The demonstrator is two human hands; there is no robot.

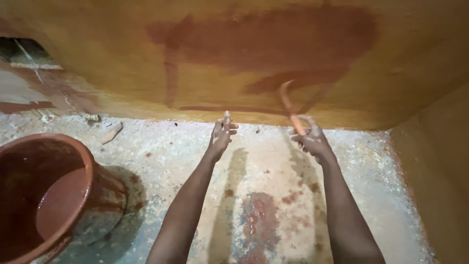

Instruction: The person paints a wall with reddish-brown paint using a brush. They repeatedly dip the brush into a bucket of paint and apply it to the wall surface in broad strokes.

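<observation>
both arms stretch out toward the wall, ochre with a wide dark red-brown wet patch across its upper middle. right hand has its fingers curled and pressed together around the orange handle of a brush; the brush curves up from the fist and its tip touches the wall at the lower edge of the wet patch, beside a darker fresh stroke. left hand sits just below the wall base, fingers bunched together, pinching something small and pale; can't tell what it is. a thin red line runs along the wall between the two hands. bucket, red-stained, with red-brown liquid inside, stands on the floor well left of the left arm, away from the wall. the floor is speckled, with red drips between the arms.
</observation>
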